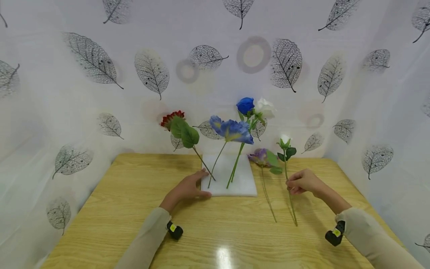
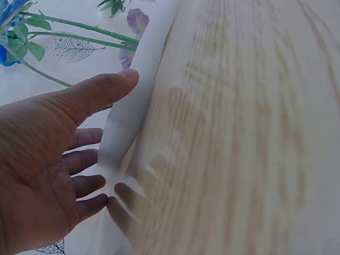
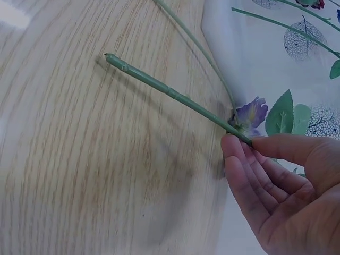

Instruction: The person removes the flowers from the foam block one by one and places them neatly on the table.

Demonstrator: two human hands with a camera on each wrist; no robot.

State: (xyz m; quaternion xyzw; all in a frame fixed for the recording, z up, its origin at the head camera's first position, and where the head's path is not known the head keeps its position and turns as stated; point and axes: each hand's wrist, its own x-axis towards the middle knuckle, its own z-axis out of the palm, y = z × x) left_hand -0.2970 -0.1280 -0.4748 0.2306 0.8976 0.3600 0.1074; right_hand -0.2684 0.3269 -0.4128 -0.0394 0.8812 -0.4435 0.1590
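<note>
My right hand (image 1: pixel 305 182) pinches the green stem (image 3: pixel 164 89) of a small white rose (image 1: pixel 285 141) between thumb and fingertips. The rose's bloom points up and away, and the stem's bare lower end slants toward the table's near side. At the left edge of a white foam block (image 1: pixel 248 188), my left hand (image 1: pixel 189 187) rests with its thumb and fingers spread; in the left wrist view its thumb (image 2: pixel 114 85) touches the block. Above the block are a red flower (image 1: pixel 172 120), a light blue flower (image 1: pixel 233 131), a blue rose (image 1: pixel 245 105) and a larger white rose (image 1: pixel 266 108), their stems reaching down to it.
Between the block and my right hand, a purple flower (image 1: pixel 259 157) lies on the wooden table (image 1: pixel 141 186), its stem (image 1: pixel 267 198) pointing toward me. A leaf-patterned white curtain (image 1: pixel 208 89) hangs behind the table and along both sides.
</note>
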